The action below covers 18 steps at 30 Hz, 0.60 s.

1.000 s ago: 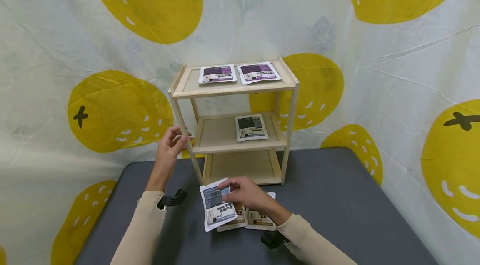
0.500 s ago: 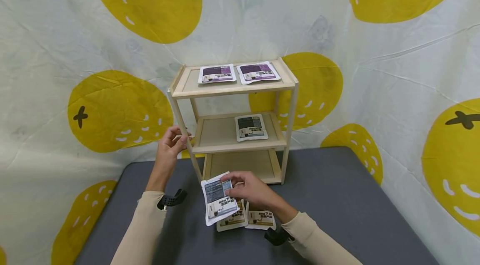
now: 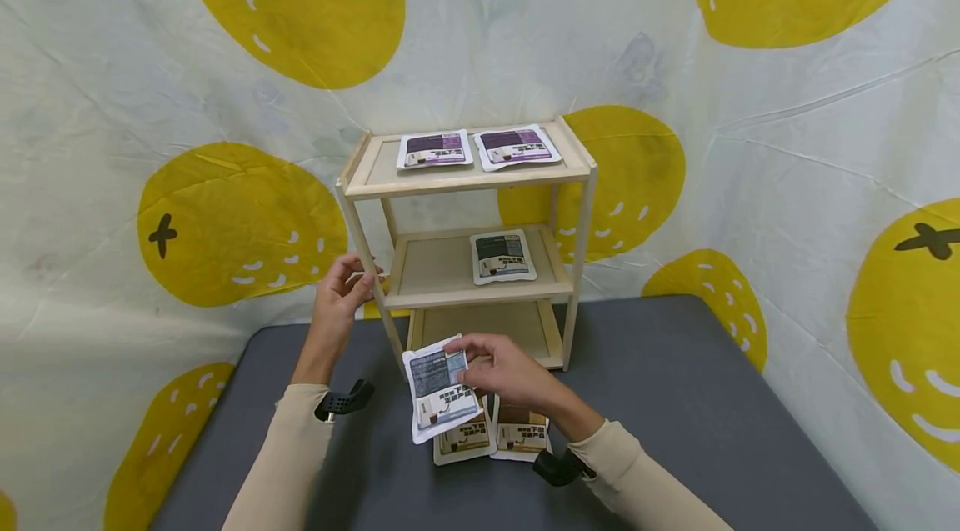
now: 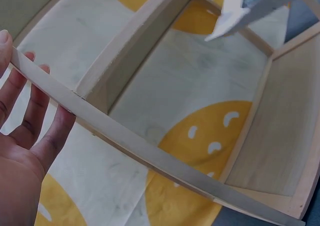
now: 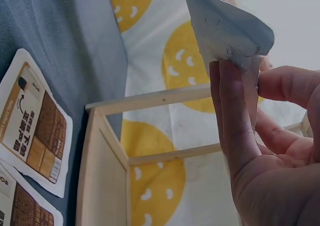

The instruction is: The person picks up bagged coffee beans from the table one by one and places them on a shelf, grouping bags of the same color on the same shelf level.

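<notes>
My right hand (image 3: pixel 513 373) pinches a white pouch with a blue-grey label (image 3: pixel 437 398) by its upper right edge, above the table in front of the shelf. Seen from the right wrist, thumb and fingers lie on opposite faces of the pouch (image 5: pixel 225 31). My left hand (image 3: pixel 337 298) holds the left front post of a three-tier wooden shelf (image 3: pixel 480 296), with thumb and fingers on either side of the post (image 4: pixel 125 133). Beneath the held pouch lie two brown-labelled pouches (image 3: pixel 521 436) on the table, partly covered by it and my right hand.
Two purple-labelled pouches (image 3: pixel 517 146) lie on the top tier. One dark green-labelled pouch (image 3: pixel 502 256) lies right of centre on the middle tier. The shelf stands on a dark grey table (image 3: pixel 660 398), before a cloth backdrop (image 3: pixel 780 181) with yellow fruit prints.
My right hand has raised the blue-grey-labelled pouch and shifted slightly right, uncovering more of the brown-labelled pouches. My left hand stays on the post.
</notes>
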### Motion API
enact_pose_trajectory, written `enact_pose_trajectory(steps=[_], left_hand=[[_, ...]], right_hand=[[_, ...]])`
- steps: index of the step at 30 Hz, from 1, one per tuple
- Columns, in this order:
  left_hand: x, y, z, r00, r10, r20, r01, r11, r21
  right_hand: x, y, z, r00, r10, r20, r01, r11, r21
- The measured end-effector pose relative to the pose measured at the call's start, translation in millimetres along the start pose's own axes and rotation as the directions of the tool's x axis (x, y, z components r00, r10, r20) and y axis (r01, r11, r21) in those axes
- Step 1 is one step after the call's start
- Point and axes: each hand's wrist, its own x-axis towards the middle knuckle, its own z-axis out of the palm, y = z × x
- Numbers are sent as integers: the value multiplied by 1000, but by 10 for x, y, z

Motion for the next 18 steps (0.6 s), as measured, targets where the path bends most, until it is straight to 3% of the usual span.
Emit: enact_pose_trajectory(steps=[9,18], left_hand=[[-2,-1,-6,1000,-12,-2,12,1000,4],[14,-25,-19,1000,-6,15,8,997,-74]], right_hand=[[12,-73,-55,999,-42,7,43,999,-13],[34,-153,-107,998,-68,-6,68,997,-41]])
